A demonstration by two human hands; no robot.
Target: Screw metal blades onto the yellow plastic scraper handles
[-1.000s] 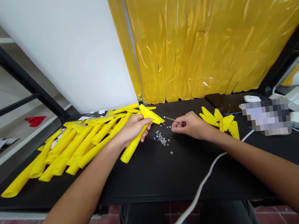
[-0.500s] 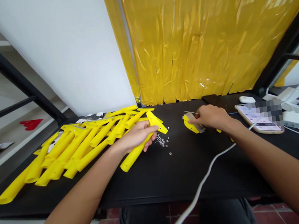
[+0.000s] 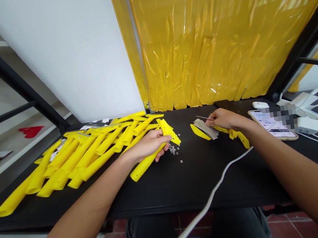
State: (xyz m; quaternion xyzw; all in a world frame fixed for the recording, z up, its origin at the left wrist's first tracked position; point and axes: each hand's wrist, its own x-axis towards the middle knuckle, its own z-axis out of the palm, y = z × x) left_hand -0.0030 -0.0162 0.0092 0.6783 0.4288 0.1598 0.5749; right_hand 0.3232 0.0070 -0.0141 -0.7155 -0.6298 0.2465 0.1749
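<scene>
My left hand [image 3: 151, 145] is closed around a yellow plastic handle [image 3: 147, 163], a round tube with a flat, slanted head that has small holes. Its head points up and away, just above the small metal washers and hardware [image 3: 173, 149] on the table. To the right, my right hand [image 3: 225, 119] is closed, with a flat grey piece [image 3: 207, 128] at its fingertips. A thin metal rod [image 3: 203, 118] sticks out leftward from the same fingers. Beside the grey piece lies a small yellow curved part [image 3: 199, 132]; whether they touch, I cannot tell.
Many yellow handles [image 3: 75, 154] lie piled on the left of the black table [image 3: 192, 185]. More small yellow parts [image 3: 240, 137] sit under my right wrist. A phone [image 3: 272, 123], a white case [image 3: 260, 105] and chargers are at the right. A white cable [image 3: 212, 202] crosses the front.
The grey piece in my right hand has turned and now shows its flat face, with the yellow curved part more uncovered at its left. My left hand has barely shifted.
</scene>
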